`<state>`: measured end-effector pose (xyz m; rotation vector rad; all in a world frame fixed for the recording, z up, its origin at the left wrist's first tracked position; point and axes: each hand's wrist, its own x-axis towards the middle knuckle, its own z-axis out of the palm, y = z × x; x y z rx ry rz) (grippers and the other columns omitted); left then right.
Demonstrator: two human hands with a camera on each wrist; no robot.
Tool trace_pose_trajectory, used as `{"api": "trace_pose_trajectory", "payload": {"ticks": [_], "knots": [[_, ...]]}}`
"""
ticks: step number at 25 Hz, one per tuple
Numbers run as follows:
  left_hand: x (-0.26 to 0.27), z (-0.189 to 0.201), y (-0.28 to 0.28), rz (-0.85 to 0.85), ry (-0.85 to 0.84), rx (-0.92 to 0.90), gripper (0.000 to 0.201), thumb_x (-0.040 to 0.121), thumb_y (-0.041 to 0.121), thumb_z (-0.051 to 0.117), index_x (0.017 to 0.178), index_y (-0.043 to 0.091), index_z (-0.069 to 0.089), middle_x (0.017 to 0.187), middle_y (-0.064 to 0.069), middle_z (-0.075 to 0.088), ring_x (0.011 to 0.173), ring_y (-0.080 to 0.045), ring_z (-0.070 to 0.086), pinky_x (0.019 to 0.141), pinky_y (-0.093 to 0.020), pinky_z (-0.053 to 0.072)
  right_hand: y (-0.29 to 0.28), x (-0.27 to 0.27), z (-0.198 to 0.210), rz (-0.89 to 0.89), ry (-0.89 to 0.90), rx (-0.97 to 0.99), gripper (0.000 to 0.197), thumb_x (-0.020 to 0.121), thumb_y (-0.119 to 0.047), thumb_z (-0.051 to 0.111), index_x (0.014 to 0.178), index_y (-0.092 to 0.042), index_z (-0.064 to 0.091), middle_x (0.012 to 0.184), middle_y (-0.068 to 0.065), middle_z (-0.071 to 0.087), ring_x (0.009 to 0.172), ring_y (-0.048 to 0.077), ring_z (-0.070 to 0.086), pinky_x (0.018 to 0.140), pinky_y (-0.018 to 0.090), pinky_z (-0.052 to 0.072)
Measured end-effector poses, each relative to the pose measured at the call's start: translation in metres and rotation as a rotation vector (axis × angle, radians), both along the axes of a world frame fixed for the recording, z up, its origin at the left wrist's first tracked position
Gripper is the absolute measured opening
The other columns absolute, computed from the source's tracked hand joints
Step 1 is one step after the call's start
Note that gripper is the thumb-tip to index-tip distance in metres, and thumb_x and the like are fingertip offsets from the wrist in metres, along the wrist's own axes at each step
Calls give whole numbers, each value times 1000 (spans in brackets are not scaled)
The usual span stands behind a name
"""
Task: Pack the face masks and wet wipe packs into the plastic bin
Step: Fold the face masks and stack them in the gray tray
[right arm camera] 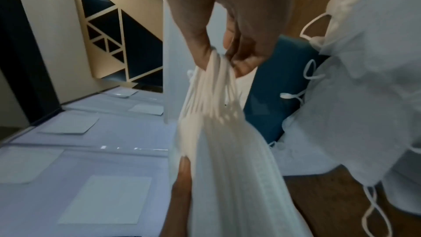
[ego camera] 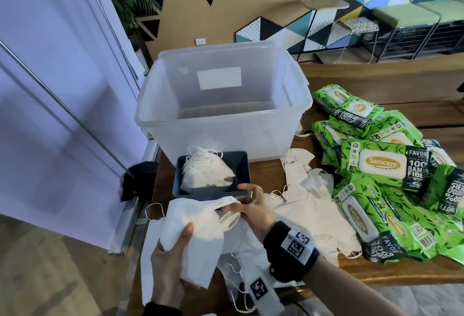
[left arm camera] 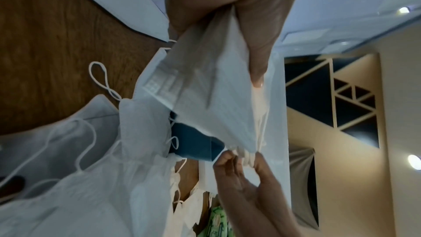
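A stack of white face masks [ego camera: 195, 227] is held just above the table's near left corner. My left hand [ego camera: 173, 253] grips its lower end, thumb on top. My right hand [ego camera: 251, 206] pinches the bunched ear loops [right arm camera: 216, 82] at the other end. In the left wrist view the same mask stack [left arm camera: 216, 96] stretches between the left thumb [left arm camera: 257, 51] and the right hand [left arm camera: 246, 168]. The clear plastic bin [ego camera: 221, 116] stands behind and looks empty. A small blue tray [ego camera: 241, 165] with masks sits in front of it. Green wet wipe packs [ego camera: 381, 165] lie piled at the right.
Loose masks [ego camera: 308, 190] are strewn across the wooden table [ego camera: 263, 172] between the tray and the wipes. A black cloth [ego camera: 138, 180] hangs off the table's left edge by a white wall panel [ego camera: 50, 89]. More masks lie under my hands.
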<state>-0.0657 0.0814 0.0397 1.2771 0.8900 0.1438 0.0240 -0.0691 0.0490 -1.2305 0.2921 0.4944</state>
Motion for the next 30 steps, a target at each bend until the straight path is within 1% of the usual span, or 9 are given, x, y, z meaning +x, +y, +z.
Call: {"api": "trace_pose_trajectory", "payload": {"ticks": [5,9,12,14,16,19,22,26,30], "knots": [[4,5,-6,-11,-36,-28,45,72,31,77,110,12,60,103,-11,67,92,-31,63,79,-44,54,-3,12,12,-184,-66,79,60,74,23,53,122,-11,44,77,7,54,70,19,54,67,26,47],[19,5,8,37,-62,-125,70,58,46,80,116,11,61,109,-12,69,96,-33,65,78,-48,56,0,-1,19,234,-269,-57,69,84,-2,64,137,-22,25,112,4,55,94,13,56,85,22,48],[34,6,9,12,-122,-172,75,58,53,77,116,9,61,108,-14,69,94,-35,67,77,-49,56,-3,-17,12,509,-84,-72,89,79,-36,70,144,-19,12,136,10,45,114,18,52,95,26,45],[46,10,-1,-17,-168,-214,69,64,51,73,117,7,62,108,-16,70,94,-36,68,80,-50,56,2,-21,15,633,-116,-46,65,81,-29,66,134,-14,32,124,5,56,107,12,59,90,25,48],[56,18,-11,-57,-215,-293,61,72,47,68,119,9,61,111,-15,69,100,-33,67,87,-52,53,9,-6,24,574,-207,-69,43,82,-11,67,120,-14,47,109,2,62,97,9,63,84,25,52],[74,29,2,-154,-333,-345,33,88,29,60,116,13,63,115,-10,68,108,-29,63,94,-47,49,7,38,37,501,-339,-321,47,77,-2,70,119,-8,51,106,7,63,100,23,60,89,38,51],[101,36,44,-311,-344,-42,37,85,3,61,121,7,54,114,-9,65,107,-27,60,79,-28,54,5,84,41,625,-467,-584,42,77,-4,71,114,-2,53,103,14,64,91,22,59,89,40,48],[141,37,85,-584,-129,344,55,63,19,83,111,18,56,117,-13,63,107,-28,59,89,-32,47,21,120,33,730,-550,-797,39,79,-7,69,113,-2,51,95,10,57,88,22,54,86,39,45],[159,25,89,-809,110,883,45,66,23,83,106,9,68,111,-10,67,99,-20,59,78,-22,40,29,125,12,779,-561,-995,40,81,-8,67,116,0,49,110,18,61,105,27,56,81,29,40]]}}
